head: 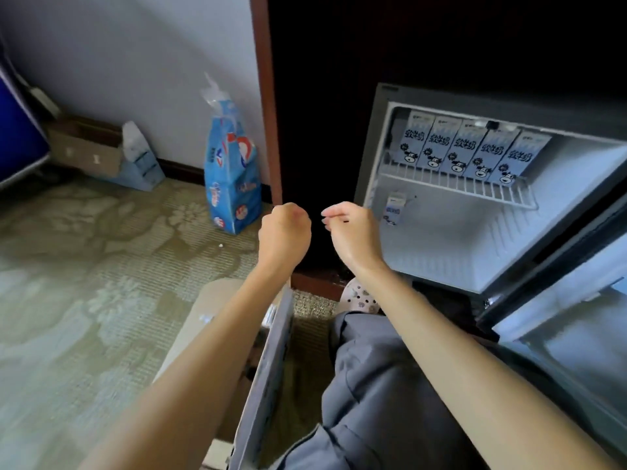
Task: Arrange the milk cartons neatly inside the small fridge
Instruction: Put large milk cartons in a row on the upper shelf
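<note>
Hovering both hands in front of the open small fridge [371, 157] now, just off its left edge, neither one touching anything. Left hand [285, 230] is balled into a fist, back of the hand toward me, nothing showing in it. Right hand [353, 232] has its fingers loosely curled, empty as far as I can see; there's a tiny dark speck by the fingertips I can't identify.

Up on the wire shelf [458, 186], five milk cartons [471, 149] stand upright in a row, side by side, printed faces out, the rightmost sitting a touch further forward by the shelf's front rail. Down below, one smaller-looking carton [395, 206] stands alone against the left wall of the lower compartment, well apart from the row.

So I read this as a gap between placements: top row looks done, hands free. Next move, I'd say, is fetching another carton or tidying that lone one. That means reaching low under the shelf with the right hand, pinching its sides, and keeping it upright and clear of the wire. Fridge door [576, 317] hangs open on my right, so mind the forearm there.
</note>
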Motion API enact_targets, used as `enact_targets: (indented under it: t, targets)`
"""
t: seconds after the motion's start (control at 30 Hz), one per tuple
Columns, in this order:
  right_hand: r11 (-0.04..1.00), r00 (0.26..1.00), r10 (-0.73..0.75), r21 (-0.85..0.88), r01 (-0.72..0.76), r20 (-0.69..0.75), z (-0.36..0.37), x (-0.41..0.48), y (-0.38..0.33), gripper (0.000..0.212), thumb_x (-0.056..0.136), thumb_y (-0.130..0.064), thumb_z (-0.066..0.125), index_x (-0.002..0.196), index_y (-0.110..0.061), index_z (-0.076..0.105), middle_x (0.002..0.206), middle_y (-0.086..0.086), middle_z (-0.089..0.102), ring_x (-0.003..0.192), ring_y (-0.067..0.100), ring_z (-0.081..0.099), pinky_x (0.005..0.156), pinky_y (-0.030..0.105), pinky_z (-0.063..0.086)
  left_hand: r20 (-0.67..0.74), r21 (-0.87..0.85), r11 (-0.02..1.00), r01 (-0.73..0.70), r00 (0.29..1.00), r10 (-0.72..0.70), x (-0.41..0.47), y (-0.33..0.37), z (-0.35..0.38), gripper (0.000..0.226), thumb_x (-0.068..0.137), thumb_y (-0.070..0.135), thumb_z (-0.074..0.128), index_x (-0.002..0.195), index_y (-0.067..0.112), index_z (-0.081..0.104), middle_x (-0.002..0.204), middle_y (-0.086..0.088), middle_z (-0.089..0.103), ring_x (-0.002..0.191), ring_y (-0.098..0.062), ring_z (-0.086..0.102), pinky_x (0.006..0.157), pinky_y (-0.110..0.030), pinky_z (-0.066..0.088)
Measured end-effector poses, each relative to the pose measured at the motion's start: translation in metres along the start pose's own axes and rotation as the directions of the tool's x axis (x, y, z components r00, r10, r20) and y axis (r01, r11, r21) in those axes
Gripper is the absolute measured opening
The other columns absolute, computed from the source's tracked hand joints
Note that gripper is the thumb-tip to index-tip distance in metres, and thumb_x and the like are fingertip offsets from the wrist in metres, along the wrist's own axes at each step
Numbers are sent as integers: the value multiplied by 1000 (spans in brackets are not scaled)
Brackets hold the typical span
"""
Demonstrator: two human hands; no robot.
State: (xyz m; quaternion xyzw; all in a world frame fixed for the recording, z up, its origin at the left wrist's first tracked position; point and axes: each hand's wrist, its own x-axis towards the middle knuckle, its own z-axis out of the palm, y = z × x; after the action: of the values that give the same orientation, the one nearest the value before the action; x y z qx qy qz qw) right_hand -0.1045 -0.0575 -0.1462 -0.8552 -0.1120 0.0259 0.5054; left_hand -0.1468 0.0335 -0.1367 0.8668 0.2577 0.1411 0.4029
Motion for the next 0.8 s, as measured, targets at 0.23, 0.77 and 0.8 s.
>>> enact_targets:
  t: [0.23, 0.77, 0.8]
  targets:
    - [990, 973, 70, -136, -41, 218, 88, -63, 22, 27, 92, -7, 44, 104, -9, 68, 111, 9, 68, 103, 24, 61, 84, 32, 49, -14, 69, 968, 240, 971, -239, -39, -93, -35, 29, 90, 2, 43, 106, -4, 66, 113, -20, 65, 111, -34, 57, 92, -36, 44]
    - [761, 745, 187, -574, 302, 640, 170, -51, 93, 34, 95, -10, 40, 128, -6, 48, 138, 8, 44, 125, 25, 44, 96, 36, 41, 275, 571, 808, 148, 892, -358, -60, -232, 34, 29, 95, 8, 41, 123, 1, 46, 129, -14, 35, 117, -27, 37, 89, -31, 40]
    - [737, 750, 187, -595, 319, 634, 174, -48, 96, 35, 95, -10, 40, 129, -6, 45, 139, 9, 42, 126, 25, 42, 96, 36, 42, 269, 586, 800, 126, 901, -340, -59, -235, 37, 28, 95, 9, 42, 122, 2, 47, 129, -13, 35, 116, -26, 37, 88, -29, 41]
